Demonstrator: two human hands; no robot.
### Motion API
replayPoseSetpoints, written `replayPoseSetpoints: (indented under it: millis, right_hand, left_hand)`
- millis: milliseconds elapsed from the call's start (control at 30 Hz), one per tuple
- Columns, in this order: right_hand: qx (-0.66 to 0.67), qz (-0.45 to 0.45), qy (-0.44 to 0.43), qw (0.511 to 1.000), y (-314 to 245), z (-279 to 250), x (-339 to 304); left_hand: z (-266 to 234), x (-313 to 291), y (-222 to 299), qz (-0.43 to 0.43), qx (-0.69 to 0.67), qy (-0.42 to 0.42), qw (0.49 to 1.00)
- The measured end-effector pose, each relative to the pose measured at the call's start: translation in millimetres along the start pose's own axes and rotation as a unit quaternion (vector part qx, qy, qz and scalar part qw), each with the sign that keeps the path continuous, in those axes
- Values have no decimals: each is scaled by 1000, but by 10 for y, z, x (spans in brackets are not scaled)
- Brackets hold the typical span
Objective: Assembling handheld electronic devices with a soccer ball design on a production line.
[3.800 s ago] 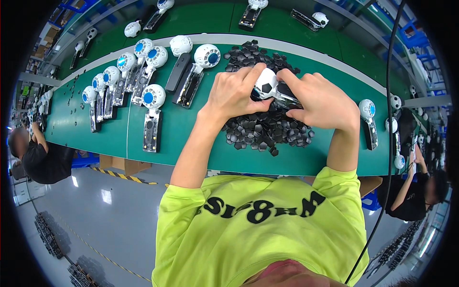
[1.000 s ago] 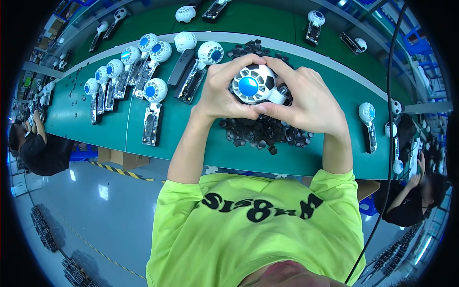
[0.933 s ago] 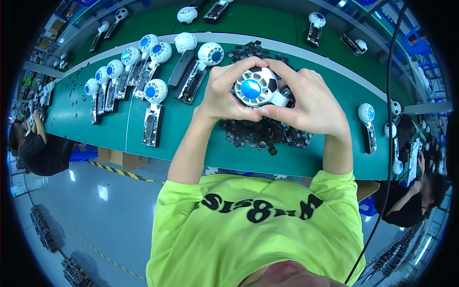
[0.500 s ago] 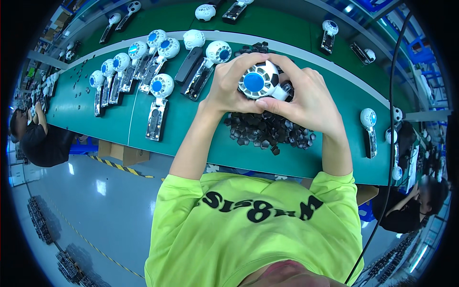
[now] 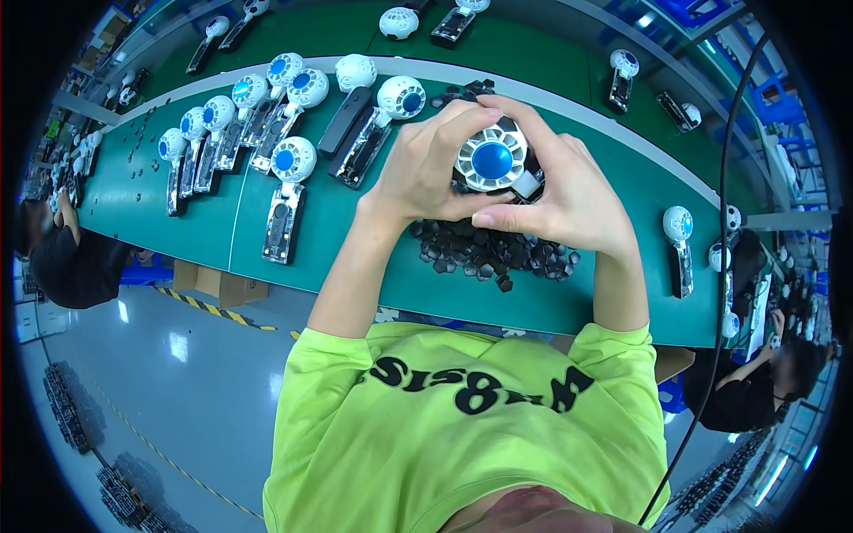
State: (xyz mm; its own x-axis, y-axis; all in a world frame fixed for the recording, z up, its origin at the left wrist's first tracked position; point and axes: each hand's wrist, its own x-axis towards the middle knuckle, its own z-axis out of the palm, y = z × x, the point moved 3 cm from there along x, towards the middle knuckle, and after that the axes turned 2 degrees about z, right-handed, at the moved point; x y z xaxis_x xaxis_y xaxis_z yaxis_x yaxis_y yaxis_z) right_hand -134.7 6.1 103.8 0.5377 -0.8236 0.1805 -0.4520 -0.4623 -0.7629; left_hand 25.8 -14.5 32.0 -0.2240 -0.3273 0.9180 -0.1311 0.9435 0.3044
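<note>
Unit (image 5: 491, 162) between left hand (image 5: 425, 164) and right hand (image 5: 582, 191), over pile (image 5: 493, 253) on table (image 5: 320, 240); unit cluster (image 5: 218, 114) left, another unit (image 5: 678, 224) right.

Green table (image 5: 444, 300) beneath white ball-headed devices (image 5: 286, 200) and heaped black pentagonal pieces (image 5: 493, 253).

Factory workshop: green workbench (image 5: 195, 238), co-workers (image 5: 78, 266)

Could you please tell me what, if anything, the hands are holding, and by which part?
The left hand and right hand together hold a white ball-headed device, fingers curled around its round head; the rest is mostly hidden.
</note>
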Motion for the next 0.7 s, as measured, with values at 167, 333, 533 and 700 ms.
replayPoseSetpoints:
  millis: [167, 333, 533, 700]
  right_hand:
    - [-2, 13, -1, 1000, 43, 77, 16]
    - [53, -28, 12, 998, 35, 112, 16]
    - [79, -31, 11, 996, 70, 169, 16]
    - [87, -13, 6, 996, 85, 182, 19]
  left_hand:
    - [-16, 47, 39, -16, 39, -13, 999]
    - [-9, 51, 49, 33, 78, 30, 996]
    - [-27, -11, 48, 50, 107, 55, 991]
    - [-52, -20, 49, 44, 111, 45, 992]
